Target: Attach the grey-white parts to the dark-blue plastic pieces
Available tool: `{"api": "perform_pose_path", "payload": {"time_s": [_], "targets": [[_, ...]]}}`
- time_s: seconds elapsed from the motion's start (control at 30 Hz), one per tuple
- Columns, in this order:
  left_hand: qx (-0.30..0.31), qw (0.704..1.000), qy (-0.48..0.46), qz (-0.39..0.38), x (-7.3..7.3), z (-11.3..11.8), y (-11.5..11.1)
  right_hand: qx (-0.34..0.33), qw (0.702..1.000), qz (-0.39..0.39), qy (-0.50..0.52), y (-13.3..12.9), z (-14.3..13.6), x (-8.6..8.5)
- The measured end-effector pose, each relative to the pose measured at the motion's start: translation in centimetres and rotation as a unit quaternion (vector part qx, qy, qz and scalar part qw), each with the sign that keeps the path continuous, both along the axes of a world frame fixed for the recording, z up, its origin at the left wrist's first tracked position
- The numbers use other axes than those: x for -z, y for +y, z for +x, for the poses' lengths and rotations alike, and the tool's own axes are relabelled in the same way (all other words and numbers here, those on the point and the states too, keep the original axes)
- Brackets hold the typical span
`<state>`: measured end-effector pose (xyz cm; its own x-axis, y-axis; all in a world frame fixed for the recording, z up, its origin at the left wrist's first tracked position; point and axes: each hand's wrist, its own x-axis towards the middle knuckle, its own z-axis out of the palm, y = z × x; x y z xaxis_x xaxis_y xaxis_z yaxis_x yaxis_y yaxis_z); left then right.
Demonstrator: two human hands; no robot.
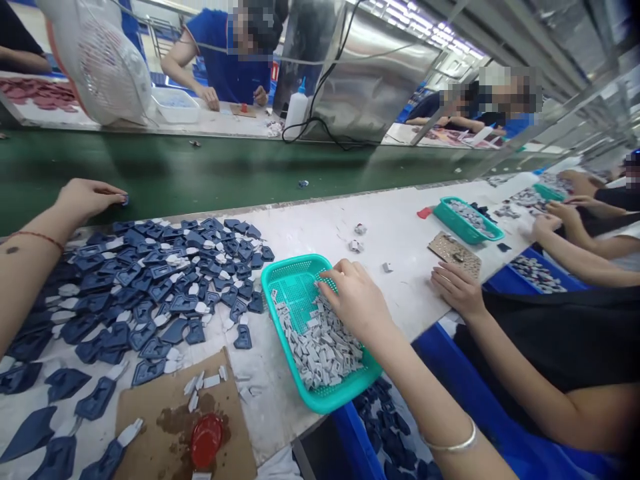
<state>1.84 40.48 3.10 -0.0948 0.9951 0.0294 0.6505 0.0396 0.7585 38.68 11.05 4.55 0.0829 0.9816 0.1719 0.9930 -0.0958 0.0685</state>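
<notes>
My left hand (83, 200) reaches over the near edge of the green conveyor belt, a small dark blue piece (125, 199) pinched between thumb and fingertips. Below it on the table spreads a pile of dark blue plastic parts (155, 287) with white tabs. Over the teal basket (274, 280) is my right hand (357, 300), its thumb and fingers pressed together; whatever they hold is too small to name. Small grey plastic pieces (325, 350) fill the basket's near part. A brown board (235, 427) with a red cap-like dish (207, 440) and several light strips lies at the front.
Beyond the table runs the conveyor belt (225, 157). To the right, a co-worker's hand (457, 290) rests by a speckled board (455, 253) and another teal basket (467, 223). A blue bin (360, 433) sits below the table edge. A white bottle (297, 110) stands across the belt.
</notes>
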Motion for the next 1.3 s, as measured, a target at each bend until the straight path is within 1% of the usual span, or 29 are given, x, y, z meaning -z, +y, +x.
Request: {"api": "perform_pose_path", "payload": {"time_s": [0.07,0.17,0.23,0.3,0.37,0.43,0.47,0.57,0.6,0.67,0.7,0.77,0.87,0.93,1.03,1.17,1.23,1.3], "targets": [[0.008,0.995,0.094,-0.035,0.2,-0.2,0.8,-0.022,0.997,-0.024,-0.065,0.8,0.7,0.9],[0.007,0.982,0.177,-0.064,0.0,-0.3,2.2,-0.044,0.995,-0.027,-0.082,1.2,0.6,1.7],[0.020,0.972,0.220,-0.075,-0.4,-0.2,2.6,-0.054,0.994,-0.024,-0.088,1.3,0.5,2.0],[0.036,0.964,0.257,-0.066,-1.0,0.2,2.4,-0.063,0.994,-0.021,-0.086,1.3,0.6,2.2],[0.063,0.956,0.283,-0.031,-1.7,1.3,1.6,-0.073,0.994,-0.023,-0.081,1.4,0.7,2.4],[0.112,0.951,0.289,0.014,-2.4,3.3,0.3,-0.083,0.993,-0.032,-0.072,1.3,0.8,2.5],[0.145,0.947,0.283,0.034,-2.8,4.6,-0.5,-0.088,0.993,-0.038,-0.067,1.3,0.7,2.5],[0.268,0.928,0.251,0.068,-3.2,9.3,-3.3,-0.094,0.993,-0.058,-0.048,1.2,0.4,2.4],[0.310,0.917,0.241,0.070,-3.1,10.8,-4.4,-0.095,0.993,-0.064,-0.041,1.1,0.3,2.4],[0.381,0.895,0.225,0.066,-2.5,13.4,-6.3,-0.097,0.992,-0.073,-0.023,1.1,0.0,2.3],[0.407,0.884,0.222,0.065,-1.9,14.4,-7.1,-0.099,0.992,-0.076,-0.012,1.1,-0.2,2.3],[0.440,0.864,0.233,0.075,-0.7,15.5,-8.3,-0.110,0.990,-0.081,0.012,1.0,-0.4,2.5],[0.458,0.845,0.258,0.098,1.1,15.9,-8.7,-0.128,0.987,-0.090,0.035,0.7,-0.7,2.9],[0.459,0.845,0.259,0.091,1.6,15.8,-8.6,-0.132,0.986,-0.094,0.041,0.4,-0.8,3.1],[0.452,0.851,0.254,0.082,1.7,15.5,-8.4,-0.132,0.985,-0.097,0.046,0.0,-0.8,3.1],[0.455,0.849,0.252,0.092,2.0,15.9,-8.5,-0.119,0.987,-0.098,0.055,-0.1,-0.9,2.8],[0.457,0.852,0.232,0.108,1.9,16.0,-8.6,-0.110,0.987,-0.101,0.059,0.0,-0.9,2.8],[0.428,0.874,0.183,0.142,1.6,15.4,-8.7,-0.104,0.987,-0.106,0.062,0.1,-0.8,2.8]]}}
